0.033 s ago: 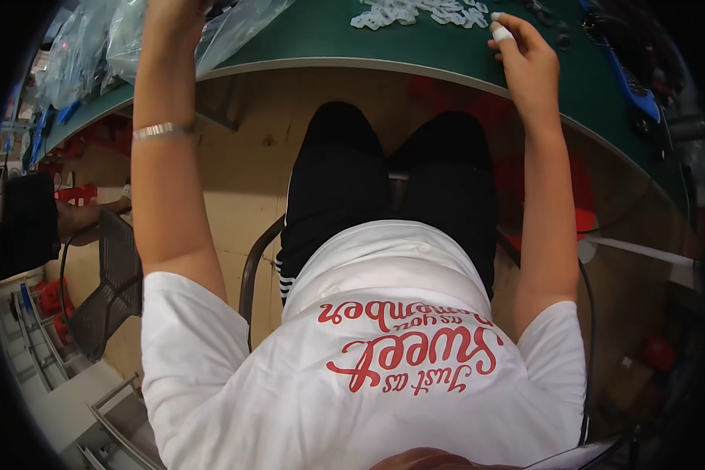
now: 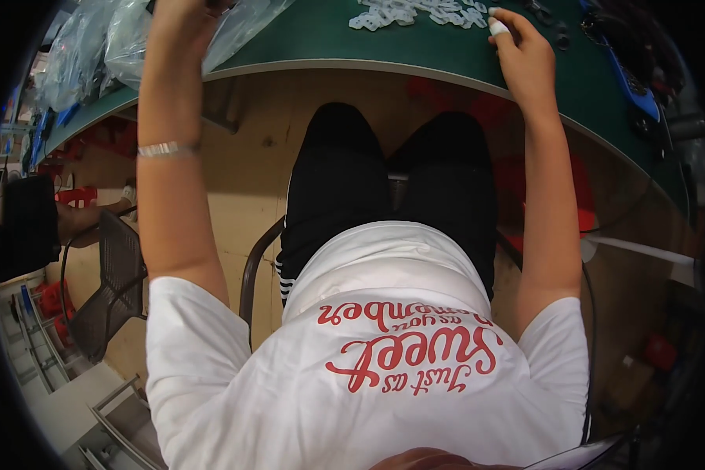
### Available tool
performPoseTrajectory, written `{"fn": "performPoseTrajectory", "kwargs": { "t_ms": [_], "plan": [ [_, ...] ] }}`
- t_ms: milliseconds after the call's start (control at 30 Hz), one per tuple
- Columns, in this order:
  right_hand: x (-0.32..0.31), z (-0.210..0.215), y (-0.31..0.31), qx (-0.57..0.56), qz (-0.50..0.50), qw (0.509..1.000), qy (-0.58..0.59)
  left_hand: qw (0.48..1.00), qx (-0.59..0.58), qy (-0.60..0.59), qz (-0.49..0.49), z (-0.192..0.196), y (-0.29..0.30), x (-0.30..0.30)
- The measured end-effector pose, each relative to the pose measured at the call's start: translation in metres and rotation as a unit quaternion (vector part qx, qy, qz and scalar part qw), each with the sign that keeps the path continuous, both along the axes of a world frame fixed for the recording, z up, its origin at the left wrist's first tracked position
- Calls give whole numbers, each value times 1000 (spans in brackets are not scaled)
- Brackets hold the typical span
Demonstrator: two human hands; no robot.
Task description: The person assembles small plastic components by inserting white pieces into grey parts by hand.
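Note:
I sit at a green table [image 2: 329, 39] with both arms stretched forward. My left hand [image 2: 182, 17] reaches the top edge of the picture among clear plastic bags [image 2: 117, 39]; its fingers are cut off from view. A silver bracelet [image 2: 167, 148] circles that forearm. My right hand [image 2: 522, 51] rests on the table with fingers curled and a white cover on one fingertip. It lies just right of a heap of small white plastic parts [image 2: 415, 12]. Whether either hand holds anything is hidden.
Dark small parts [image 2: 552, 23] and a blue tool or tray [image 2: 630, 74] lie right of my right hand. A dark mesh chair [image 2: 106, 290] stands at my left, with another person's arm [image 2: 86, 218] beside it. Red crates [image 2: 583, 204] sit under the table.

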State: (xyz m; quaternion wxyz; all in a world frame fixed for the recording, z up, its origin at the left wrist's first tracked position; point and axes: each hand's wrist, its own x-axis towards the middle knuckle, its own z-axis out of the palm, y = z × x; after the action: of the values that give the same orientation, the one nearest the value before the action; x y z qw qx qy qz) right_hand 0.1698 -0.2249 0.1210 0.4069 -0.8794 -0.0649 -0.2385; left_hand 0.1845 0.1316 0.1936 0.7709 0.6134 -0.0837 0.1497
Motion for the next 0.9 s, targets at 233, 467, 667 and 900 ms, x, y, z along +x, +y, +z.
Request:
{"fn": "performPoseTrajectory", "kwargs": {
  "t_ms": [233,467,667,900],
  "plan": [
    [19,-9,-1,-188,-80,978,-41,910,-183,261,-266,-92,-104,-101],
    [7,-5,-2,-83,-84,992,-46,775,-374,445,-249,-155,-134,-140],
    [-85,-3,23,300,171,933,98,792,-306,472,-238,-164,-140,-156],
    [-147,-75,32,454,167,817,315,837,-252,437,-211,-172,-150,-163]
  ]
}}
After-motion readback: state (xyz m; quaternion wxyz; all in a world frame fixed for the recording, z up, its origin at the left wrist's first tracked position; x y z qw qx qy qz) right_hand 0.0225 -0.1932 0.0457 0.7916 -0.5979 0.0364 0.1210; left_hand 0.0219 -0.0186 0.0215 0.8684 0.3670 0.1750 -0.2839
